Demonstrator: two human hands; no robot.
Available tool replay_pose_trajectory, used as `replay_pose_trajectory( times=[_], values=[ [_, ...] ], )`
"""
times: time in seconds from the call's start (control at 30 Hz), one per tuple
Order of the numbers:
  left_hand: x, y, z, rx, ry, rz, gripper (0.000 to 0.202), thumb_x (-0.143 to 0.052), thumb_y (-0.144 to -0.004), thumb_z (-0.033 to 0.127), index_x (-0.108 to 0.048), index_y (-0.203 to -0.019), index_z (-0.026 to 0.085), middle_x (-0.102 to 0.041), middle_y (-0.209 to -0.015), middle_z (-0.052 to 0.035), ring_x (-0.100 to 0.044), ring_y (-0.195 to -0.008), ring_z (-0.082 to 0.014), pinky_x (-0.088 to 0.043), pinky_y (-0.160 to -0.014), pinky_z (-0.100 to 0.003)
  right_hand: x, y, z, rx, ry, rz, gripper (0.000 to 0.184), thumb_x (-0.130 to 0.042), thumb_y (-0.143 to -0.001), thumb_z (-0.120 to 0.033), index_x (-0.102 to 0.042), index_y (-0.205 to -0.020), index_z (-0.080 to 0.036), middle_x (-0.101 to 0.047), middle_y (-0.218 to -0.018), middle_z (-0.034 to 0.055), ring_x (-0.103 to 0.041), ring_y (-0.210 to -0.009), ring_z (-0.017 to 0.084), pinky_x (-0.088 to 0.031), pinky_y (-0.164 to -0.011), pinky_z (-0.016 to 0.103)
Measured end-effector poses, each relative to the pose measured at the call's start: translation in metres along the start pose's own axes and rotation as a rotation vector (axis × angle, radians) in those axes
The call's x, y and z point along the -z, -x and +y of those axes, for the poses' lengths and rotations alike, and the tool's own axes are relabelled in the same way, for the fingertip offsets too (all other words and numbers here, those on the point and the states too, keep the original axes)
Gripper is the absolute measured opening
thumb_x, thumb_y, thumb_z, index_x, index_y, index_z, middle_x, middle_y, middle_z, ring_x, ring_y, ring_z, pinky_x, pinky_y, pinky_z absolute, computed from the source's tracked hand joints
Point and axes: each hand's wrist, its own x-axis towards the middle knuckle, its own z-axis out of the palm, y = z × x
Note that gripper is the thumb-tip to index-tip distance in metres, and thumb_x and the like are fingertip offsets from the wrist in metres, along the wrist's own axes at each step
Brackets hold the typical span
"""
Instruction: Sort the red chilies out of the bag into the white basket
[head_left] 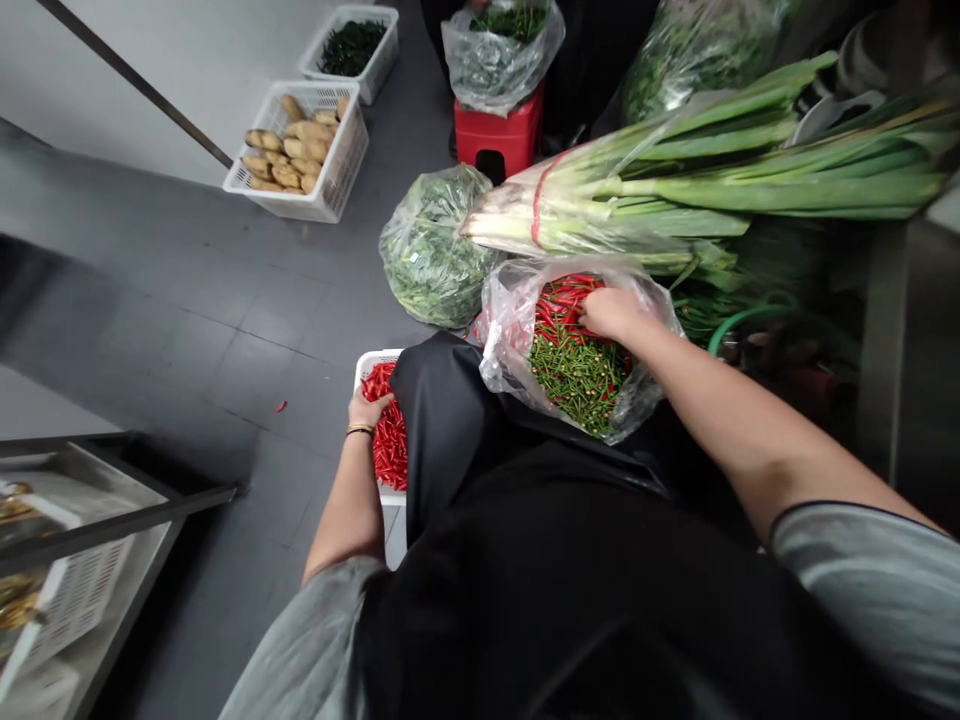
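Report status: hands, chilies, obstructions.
Left hand at red chilies in white basket. Right hand in clear plastic bag, at stemmed chilies. Black apron hides part of basket.

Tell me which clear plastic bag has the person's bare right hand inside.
The open bag in front of the black apron, showing thin red chillies and green stems. The right hand is among its chillies; the other clear bags show green contents.
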Motion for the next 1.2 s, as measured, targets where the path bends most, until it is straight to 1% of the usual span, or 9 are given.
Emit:
replay_pose_trajectory(
  times=[0.1, 0.23, 0.33, 0.43, 0.63, 0.73, 0.83, 0.97, 1.2],
  values=[
    [-0.002, -0.006, -0.017, -0.008, -0.174, 0.013, 0.065, -0.085, -0.053, 0.021, -0.058, -0.112, 0.007, -0.068, -0.104, -0.0146, -0.064, -0.103, -0.0295, -0.048, -0.096, -0.041, 0.012, 0.007, 0.025, 0.019, -0.184, 0.103, 0.031, -0.063, -0.083, -0.041, -0.078, -0.093, -0.015, -0.074, -0.092, 0.0137, -0.067, -0.091, 0.03, -0.051, -0.074, 0.037],
    [0.007, 0.036, 0.038, -0.41, 0.024, 0.185, 0.046, -0.068, -0.076, 0.029, -0.059, -0.116, 0.009, -0.068, -0.102, -0.0121, -0.066, -0.096, -0.0226, -0.051, -0.094, -0.037, 0.025, 0.038, 0.054, 0.08, -0.821, 0.13, 0.035, -0.071, -0.075, -0.053, -0.076, -0.075, -0.019, -0.067, -0.063, 0.0059, -0.063, -0.063, 0.02, -0.051, -0.06, 0.033],
    [-0.011, 0.109, 0.111, -0.893, 0.21, -0.095, 0.035, -0.056, -0.087, 0.04, -0.063, -0.111, 0.016, -0.07, -0.101, -0.0084, -0.067, -0.096, -0.0186, -0.052, -0.093, -0.033, 0.019, 0.066, 0.045, 0.081, -1.271, 0.072, 0.041, -0.079, -0.064, -0.059, -0.072, -0.069, -0.018, -0.063, -0.056, 0.0041, -0.056, -0.05, 0.014, -0.049, -0.051, 0.03],
    [-0.066, 0.176, 0.167, -1.125, 0.19, -0.498, 0.041, -0.069, -0.078, 0.047, -0.064, -0.105, 0.017, -0.069, -0.112, -0.0117, -0.063, -0.111, -0.0235, -0.048, -0.101, -0.037, 0.005, 0.091, 0.02, 0.088, -1.533, 0.051, 0.045, -0.082, -0.057, -0.059, -0.069, -0.069, -0.017, -0.063, -0.056, 0.0028, -0.054, -0.046, 0.012, -0.049, -0.048, 0.027],
    [-0.167, 0.201, 0.168, -0.25, 0.291, -1.288, 0.038, -0.061, -0.085, 0.052, -0.054, -0.081, 0.014, -0.065, -0.063, -0.006, -0.067, -0.061, -0.018, -0.055, -0.063, -0.033, -0.012, 0.116, -0.01, 0.184, -1.202, 0.498, 0.03, -0.068, -0.078, -0.049, -0.07, -0.073, -0.02, -0.069, -0.08, 0.0074, -0.064, -0.073, 0.02, -0.055, -0.071, 0.037],
    [-0.175, 0.192, 0.154, -0.053, 0.509, -1.118, 0.032, -0.064, -0.085, 0.042, -0.056, -0.081, 0.012, -0.066, -0.069, -0.0059, -0.066, -0.062, -0.0143, -0.052, -0.061, -0.026, -0.016, 0.119, -0.013, 0.178, -1.047, 0.697, 0.025, -0.064, -0.083, -0.044, -0.072, -0.077, -0.021, -0.069, -0.092, 0.01, -0.064, -0.09, 0.023, -0.053, -0.086, 0.041],
    [-0.168, 0.185, 0.15, -0.075, 0.659, -0.858, 0.021, -0.067, -0.084, 0.032, -0.061, -0.083, 0.012, -0.068, -0.076, -0.0047, -0.066, -0.069, -0.0094, -0.046, -0.062, -0.017, -0.023, 0.119, -0.01, 0.088, -1.326, 0.59, 0.03, -0.067, -0.079, -0.05, -0.069, -0.078, -0.02, -0.07, -0.087, 0.0081, -0.064, -0.073, 0.02, -0.056, -0.071, 0.039],
    [-0.16, 0.188, 0.148, -0.131, 0.626, -1.07, 0.023, -0.067, -0.084, 0.034, -0.058, -0.083, 0.012, -0.065, -0.069, -0.0028, -0.062, -0.058, -0.0092, -0.044, -0.056, -0.018, -0.035, 0.12, -0.019, 0.138, -1.485, 0.169, 0.042, -0.066, -0.075, -0.061, -0.064, -0.077, -0.019, -0.067, -0.071, 0.005, -0.059, -0.055, 0.017, -0.052, -0.056, 0.034],
    [-0.154, 0.201, 0.15, 0.078, 0.578, -1.16, 0.021, -0.052, -0.09, 0.028, -0.046, -0.074, 0.015, -0.042, -0.052, 0.0063, -0.025, -0.034, -0.0017, -0.018, -0.036, -0.014, -0.038, 0.128, -0.036, 0.175, -0.547, 0.425, 0.025, -0.044, -0.093, -0.03, -0.064, -0.087, -0.017, -0.066, -0.092, 0.014, -0.062, -0.087, 0.024, -0.047, -0.077, 0.035]
  ],
)
